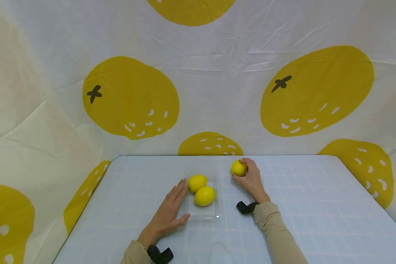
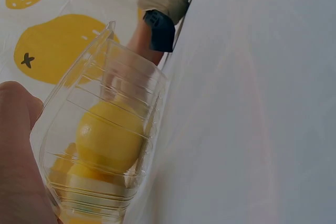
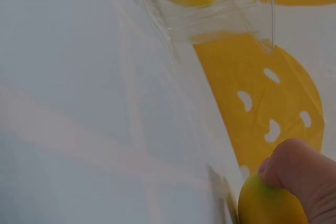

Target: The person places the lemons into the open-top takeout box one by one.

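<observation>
A clear plastic container stands on the table with two yellow lemons inside, one behind the other. My left hand rests along the container's left side, fingers straight and thumb at its near left corner. Through the clear wall in the left wrist view, a lemon shows inside. To the right of the container, near the table's back edge, my right hand grips a third lemon between thumb and fingers. The right wrist view has the thumb pressed on this lemon, close over the tabletop.
The table wears a pale blue checked cloth. Behind it and at the sides hangs a white curtain printed with large yellow fruit. Black wrist straps sit on both wrists.
</observation>
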{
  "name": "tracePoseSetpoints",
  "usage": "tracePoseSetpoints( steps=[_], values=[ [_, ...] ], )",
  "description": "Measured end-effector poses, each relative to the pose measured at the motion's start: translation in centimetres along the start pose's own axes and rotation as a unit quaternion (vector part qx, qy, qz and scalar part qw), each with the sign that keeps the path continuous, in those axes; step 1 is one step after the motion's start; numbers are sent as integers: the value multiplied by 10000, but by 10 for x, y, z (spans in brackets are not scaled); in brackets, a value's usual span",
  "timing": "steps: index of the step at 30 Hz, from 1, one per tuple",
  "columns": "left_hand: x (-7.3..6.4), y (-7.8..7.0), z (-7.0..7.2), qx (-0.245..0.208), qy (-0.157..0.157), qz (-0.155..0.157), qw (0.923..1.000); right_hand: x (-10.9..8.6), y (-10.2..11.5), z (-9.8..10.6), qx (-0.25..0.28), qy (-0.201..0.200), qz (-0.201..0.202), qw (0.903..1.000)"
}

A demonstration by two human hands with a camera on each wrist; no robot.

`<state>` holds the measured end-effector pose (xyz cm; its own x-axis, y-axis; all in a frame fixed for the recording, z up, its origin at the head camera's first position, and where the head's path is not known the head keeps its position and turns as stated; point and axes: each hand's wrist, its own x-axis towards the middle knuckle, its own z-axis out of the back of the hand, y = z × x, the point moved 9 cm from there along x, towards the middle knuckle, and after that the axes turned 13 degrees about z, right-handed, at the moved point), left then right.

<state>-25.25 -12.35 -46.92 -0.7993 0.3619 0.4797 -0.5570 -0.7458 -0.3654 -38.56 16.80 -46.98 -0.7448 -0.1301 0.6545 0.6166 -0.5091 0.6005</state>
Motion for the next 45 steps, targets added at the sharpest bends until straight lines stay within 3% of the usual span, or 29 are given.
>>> tracePoseSetpoints(
  steps=[7,17,20,24,27,34,38,42,45],
  values=[
    [0,2,0,55,18,29,10000,7,13,5,295,-233,106,9992],
    [0,3,-1,120,55,103,9999,24,39,10,851,-196,-174,9960],
    [0,2,0,114,57,106,9999,29,57,13,1183,-185,-150,9927],
    [1,0,1,99,36,63,9999,34,99,19,1655,-92,-19,9862],
    [1,0,1,108,34,56,9999,36,125,19,1888,71,21,9820],
    [0,2,0,28,89,89,9999,29,126,-8,2146,455,69,9756],
    [0,1,1,21,105,94,9999,22,145,-22,2465,821,35,9657],
    [1,-1,2,22,95,101,9999,16,181,-31,2625,1314,341,9553],
    [1,-1,2,-30,70,93,9999,9,194,-42,2688,1624,647,9472]
  ],
)
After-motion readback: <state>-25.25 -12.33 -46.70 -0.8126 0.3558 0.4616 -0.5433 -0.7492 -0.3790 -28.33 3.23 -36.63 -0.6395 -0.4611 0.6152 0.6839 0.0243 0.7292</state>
